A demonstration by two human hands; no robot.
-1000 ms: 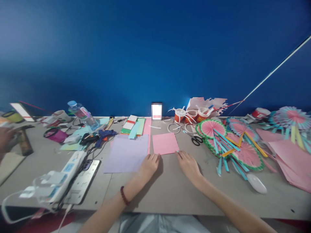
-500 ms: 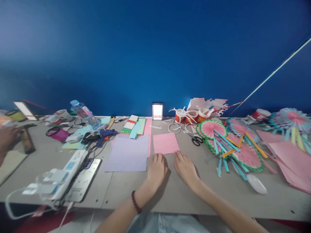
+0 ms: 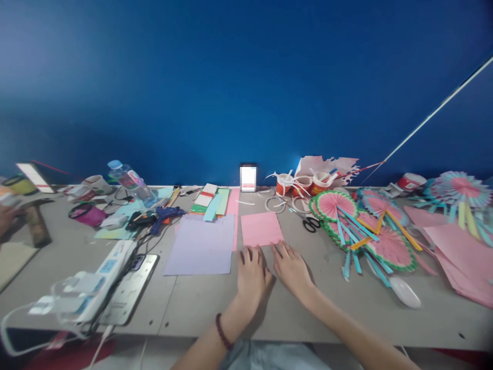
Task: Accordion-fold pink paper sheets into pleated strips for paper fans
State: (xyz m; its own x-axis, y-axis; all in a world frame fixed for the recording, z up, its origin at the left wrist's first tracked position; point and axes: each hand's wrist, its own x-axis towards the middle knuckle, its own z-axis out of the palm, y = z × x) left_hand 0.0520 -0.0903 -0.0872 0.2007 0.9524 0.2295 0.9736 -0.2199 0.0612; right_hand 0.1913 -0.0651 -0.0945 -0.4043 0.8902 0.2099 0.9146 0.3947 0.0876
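A pink sheet of paper [image 3: 261, 228] lies flat on the grey table [image 3: 269, 313]. My left hand [image 3: 251, 274], with a bead bracelet on the wrist, rests palm down just below the sheet's near edge, fingers stretched toward it. My right hand [image 3: 291, 267] lies beside it, fingers flat, with the fingertips at the sheet's near right corner. Both hands hold nothing. A lilac sheet [image 3: 202, 244] lies to the left of the pink one.
Black scissors [image 3: 311, 224], red paper cups [image 3: 304, 184] and pink-and-green paper fans [image 3: 362, 226] lie right. A stack of coloured paper [image 3: 212, 201], a blue glue gun [image 3: 164, 214], a bottle [image 3: 131, 181] and a power strip [image 3: 103, 277] sit left. Another person's hand [image 3: 5, 218] shows at far left.
Both my hands have drawn closer together below the pink sheet; the left one slid right, the right one slightly left. The sheet has not visibly moved.
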